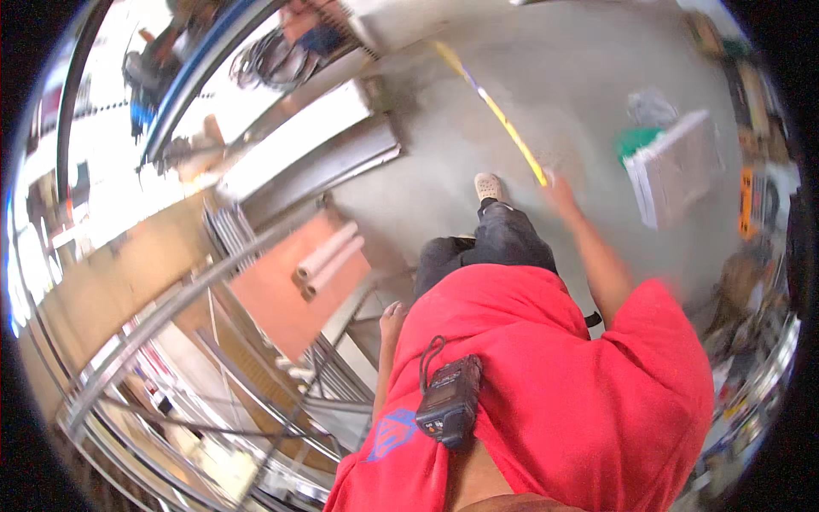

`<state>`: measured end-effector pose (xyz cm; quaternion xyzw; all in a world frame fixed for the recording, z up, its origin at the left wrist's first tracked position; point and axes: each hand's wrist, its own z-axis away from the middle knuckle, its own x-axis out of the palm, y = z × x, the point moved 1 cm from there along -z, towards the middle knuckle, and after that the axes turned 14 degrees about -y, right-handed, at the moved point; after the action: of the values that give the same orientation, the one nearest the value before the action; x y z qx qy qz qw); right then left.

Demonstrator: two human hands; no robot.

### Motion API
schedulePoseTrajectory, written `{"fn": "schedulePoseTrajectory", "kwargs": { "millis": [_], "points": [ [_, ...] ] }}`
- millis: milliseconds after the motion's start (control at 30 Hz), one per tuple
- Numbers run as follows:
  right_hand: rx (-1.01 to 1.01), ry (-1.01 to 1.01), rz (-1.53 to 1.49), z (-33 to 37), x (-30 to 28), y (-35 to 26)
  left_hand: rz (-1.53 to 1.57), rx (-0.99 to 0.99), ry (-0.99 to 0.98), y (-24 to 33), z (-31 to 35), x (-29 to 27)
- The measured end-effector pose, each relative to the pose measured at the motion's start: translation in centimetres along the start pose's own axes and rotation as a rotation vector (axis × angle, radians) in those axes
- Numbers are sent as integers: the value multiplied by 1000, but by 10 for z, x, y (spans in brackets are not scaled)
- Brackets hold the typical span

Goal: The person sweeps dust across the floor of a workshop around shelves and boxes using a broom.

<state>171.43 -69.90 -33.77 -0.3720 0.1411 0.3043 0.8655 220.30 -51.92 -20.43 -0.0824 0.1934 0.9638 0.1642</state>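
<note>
My right hand (559, 193), blurred by motion, is closed round the near end of a long yellow pole (509, 125). Forward and to the left the pole stretches over the grey floor, with a blue-and-white band partway along it. What its far end is, I cannot make out. My left hand (393, 314) hangs at my left side, its fingers loosely curled and nothing seen in them. Closest to that hand is an orange-pink board (271, 294) with white rolls (331, 254) lying on it.
Metal rails (175, 314) and shelving run along my left. Ahead of them a long white box-like piece (299, 132) lies near coiled cables (277, 61). On the floor (589, 94) at the right stands a white panel-like stack (674, 166) beside something green (637, 141). Mixed items line the far right.
</note>
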Motion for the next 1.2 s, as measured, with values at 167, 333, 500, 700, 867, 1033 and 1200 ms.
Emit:
{"fn": "schedulePoseTrajectory", "kwargs": {
  "millis": [167,333,500,700,867,1033,1200],
  "points": [
    [286,181,-178,197,61,62,-1098,412,-207,118,-36,-41],
    [781,248,-335,242,111,91,-1160,442,-275,191,-94,-89],
    [1034,194,-347,149,139,145,-1111,401,-311,246,-167,-134],
    [885,386,-526,-18,119,81,-505,103,-217,384,-166,-152],
    [758,259,-627,-110,55,-95,-558,131,-145,432,-181,-195],
    [692,204,-612,-128,23,-157,-572,80,-269,436,-207,-186],
    [600,284,-680,-114,18,-168,-758,95,-359,426,-202,-176]
  ]
}}
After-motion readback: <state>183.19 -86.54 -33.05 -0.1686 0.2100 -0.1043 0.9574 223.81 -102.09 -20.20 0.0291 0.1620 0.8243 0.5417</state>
